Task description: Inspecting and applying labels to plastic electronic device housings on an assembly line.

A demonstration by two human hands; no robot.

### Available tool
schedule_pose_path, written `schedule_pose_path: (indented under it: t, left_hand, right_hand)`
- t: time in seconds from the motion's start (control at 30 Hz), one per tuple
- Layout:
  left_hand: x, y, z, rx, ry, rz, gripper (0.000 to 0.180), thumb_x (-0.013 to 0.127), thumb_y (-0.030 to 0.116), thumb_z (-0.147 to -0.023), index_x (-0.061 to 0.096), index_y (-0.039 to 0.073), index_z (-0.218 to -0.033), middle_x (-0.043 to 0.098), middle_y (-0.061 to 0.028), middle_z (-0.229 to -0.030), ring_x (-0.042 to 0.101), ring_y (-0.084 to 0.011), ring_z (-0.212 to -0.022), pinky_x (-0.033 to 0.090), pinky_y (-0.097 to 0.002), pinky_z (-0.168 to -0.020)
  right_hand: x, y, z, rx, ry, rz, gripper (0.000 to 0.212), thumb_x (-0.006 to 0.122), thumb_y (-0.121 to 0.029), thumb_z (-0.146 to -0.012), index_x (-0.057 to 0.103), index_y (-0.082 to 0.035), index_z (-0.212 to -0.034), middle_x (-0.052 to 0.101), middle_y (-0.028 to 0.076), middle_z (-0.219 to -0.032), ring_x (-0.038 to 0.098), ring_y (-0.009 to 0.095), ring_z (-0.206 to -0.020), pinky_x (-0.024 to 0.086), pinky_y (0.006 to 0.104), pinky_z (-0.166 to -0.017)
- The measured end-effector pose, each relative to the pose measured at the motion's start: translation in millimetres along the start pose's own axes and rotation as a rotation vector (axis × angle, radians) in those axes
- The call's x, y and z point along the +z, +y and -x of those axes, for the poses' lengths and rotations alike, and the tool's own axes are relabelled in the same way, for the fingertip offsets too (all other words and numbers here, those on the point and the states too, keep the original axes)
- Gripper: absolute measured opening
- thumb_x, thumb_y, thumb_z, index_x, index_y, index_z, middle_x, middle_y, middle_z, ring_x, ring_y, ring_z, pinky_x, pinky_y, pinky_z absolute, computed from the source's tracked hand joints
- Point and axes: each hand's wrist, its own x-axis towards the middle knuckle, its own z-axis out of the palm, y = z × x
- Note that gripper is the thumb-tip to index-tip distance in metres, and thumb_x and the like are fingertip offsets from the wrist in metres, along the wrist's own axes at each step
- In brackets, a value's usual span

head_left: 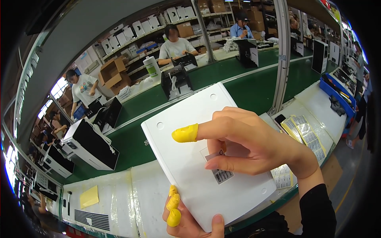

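Left hand (189, 225) grips the white casing (183, 164) over the tabletop (119, 186); right hand (254, 142) pinches a grey label (222, 176) lying against it, seemingly not fully pressed down, though the thumb hides one end.

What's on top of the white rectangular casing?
A grey rectangular printed label and small round white corner marks. The right hand hides part of the label and casing beneath.

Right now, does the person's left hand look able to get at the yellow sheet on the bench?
Probably not without letting go: the left hand is holding the edge of the white panel. Otherwise, nothing seems to cover the yellow sheet.
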Motion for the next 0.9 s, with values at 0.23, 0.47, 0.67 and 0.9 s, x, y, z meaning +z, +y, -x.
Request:
schedule_pose_path:
  t: [0.23,0.47,0.67,0.9]
  left_hand:
    - [13,-34,8,0.268,0.092,0.076,0.097,0.062,0.038,-0.062,0.027,-0.013,-0.137,0.035,-0.0278,-0.136,0.034,-0.0405,-0.125,0.025,-0.0428,-0.107]
    - [0,-9,3,0.033,-0.014,0.081,0.096,0.063,0.036,-0.061,0.029,-0.014,-0.136,0.038,-0.0277,-0.134,0.038,-0.0402,-0.123,0.027,-0.0423,-0.106]
    - [0,-4,1,-0.025,0.006,0.143,0.095,0.063,0.035,-0.061,0.030,-0.014,-0.135,0.040,-0.0276,-0.131,0.039,-0.0398,-0.122,0.029,-0.0414,-0.105]
    - [14,-35,8,0.310,0.128,0.080,0.095,0.063,0.035,-0.062,0.027,-0.014,-0.136,0.040,-0.0278,-0.130,0.039,-0.0403,-0.122,0.030,-0.0420,-0.105]
  right_hand:
    - [2,-3,-2,0.012,0.010,0.025,0.045,0.074,-0.007,-0.074,0.061,-0.009,-0.117,0.058,-0.003,-0.071,0.051,0.013,-0.062,0.037,0.0278,-0.061]
    - [-2,-7,0,-0.231,-0.081,0.387,0.035,0.070,-0.015,-0.076,0.066,-0.018,-0.111,0.055,-0.007,-0.074,0.050,0.012,-0.064,0.042,0.0276,-0.068]
    - [-5,-7,-6,-0.222,-0.136,0.651,0.036,0.066,-0.027,-0.079,0.062,-0.022,-0.115,0.056,0.000,-0.099,0.053,0.018,-0.089,0.042,0.0379,-0.087]
    - [-18,26,-27,-0.069,-0.004,0.618,0.050,0.064,-0.031,-0.085,0.049,-0.007,-0.126,0.047,0.016,-0.129,0.042,0.034,-0.121,0.031,0.0442,-0.104]
